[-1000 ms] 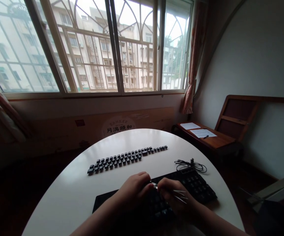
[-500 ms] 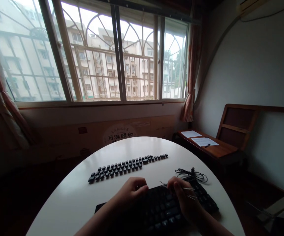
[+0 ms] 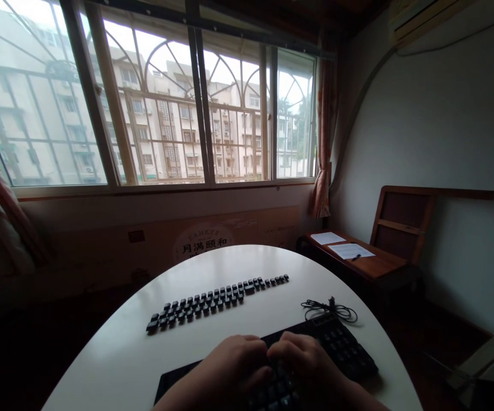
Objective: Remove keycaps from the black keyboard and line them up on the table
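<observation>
Head view: the left hand (image 3: 238, 361) and right hand (image 3: 306, 359) meet with bent fingers over the black keyboard (image 3: 352, 351); whether either grasps anything cannot be told. The keyboard's right end lies near the white table's (image 3: 118, 357) right edge. Loose keycaps (image 3: 213, 306) stand in slanting rows toward the far edge; a coiled cable (image 3: 332, 311) lies by the keyboard's far right corner.

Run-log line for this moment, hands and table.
left hand: over black rectangular keyboard; right hand: beside left, over keyboard; black keycaps: rows on glossy white rounded table; coiled black cable: at keyboard's far edge
</observation>
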`<state>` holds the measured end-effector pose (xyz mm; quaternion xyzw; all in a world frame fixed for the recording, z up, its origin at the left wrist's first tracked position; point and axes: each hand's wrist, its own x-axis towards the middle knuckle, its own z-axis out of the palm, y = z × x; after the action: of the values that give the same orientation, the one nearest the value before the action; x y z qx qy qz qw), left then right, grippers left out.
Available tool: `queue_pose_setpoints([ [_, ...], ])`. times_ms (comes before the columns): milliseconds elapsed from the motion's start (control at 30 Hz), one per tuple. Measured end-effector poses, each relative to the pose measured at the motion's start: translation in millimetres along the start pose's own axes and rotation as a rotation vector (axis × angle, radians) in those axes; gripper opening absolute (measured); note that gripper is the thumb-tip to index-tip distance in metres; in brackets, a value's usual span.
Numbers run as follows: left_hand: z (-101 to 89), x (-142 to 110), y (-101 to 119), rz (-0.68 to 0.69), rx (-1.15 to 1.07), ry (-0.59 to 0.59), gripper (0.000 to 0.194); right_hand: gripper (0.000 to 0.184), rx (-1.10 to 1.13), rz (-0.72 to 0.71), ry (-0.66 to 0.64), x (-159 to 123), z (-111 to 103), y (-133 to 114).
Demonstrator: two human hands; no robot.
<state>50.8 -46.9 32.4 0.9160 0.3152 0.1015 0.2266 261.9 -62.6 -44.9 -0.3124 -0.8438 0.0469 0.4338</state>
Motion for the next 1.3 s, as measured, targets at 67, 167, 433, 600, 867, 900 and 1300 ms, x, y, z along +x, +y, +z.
queue_pose_setpoints([
  [67, -1.8, 0, 0, -0.003, -0.017, 0.0, 0.012, 0.011, -0.014, -0.018, 0.002, 0, 1, 0],
  [167, -2.0, 1, -2, -0.002, -0.053, -0.003, 0.016, 0.012, -0.01, -0.004, 0.007, 0, 0, -1],
  [433, 4.6, 5, -9, -0.01, -0.176, 0.002, 0.023, 0.013, 0.021, 0.093, -0.076, -3, -4, -4],
  [600, 2.5, 7, -13, -0.114, 0.079, 0.052, 0.033, 0.015, 0.024, 0.15, -0.083, -5, -3, 4],
  [867, 13.4, 5, -48, -0.306, 0.45, 0.064, 0.026, 0.016, -0.19, 0.225, -0.175, 14, -19, 10],
  [900, 14.9, 5, -50, -0.311, 0.452, 0.067, 0.027, 0.017, -0.219, 0.212, -0.221, 22, -22, 11],
  [1300, 26.6, 8, -64, -0.347, 0.36, 0.027, 0.036, 0.015, -0.317, 0.309, -0.348, 130, 19, 100],
])
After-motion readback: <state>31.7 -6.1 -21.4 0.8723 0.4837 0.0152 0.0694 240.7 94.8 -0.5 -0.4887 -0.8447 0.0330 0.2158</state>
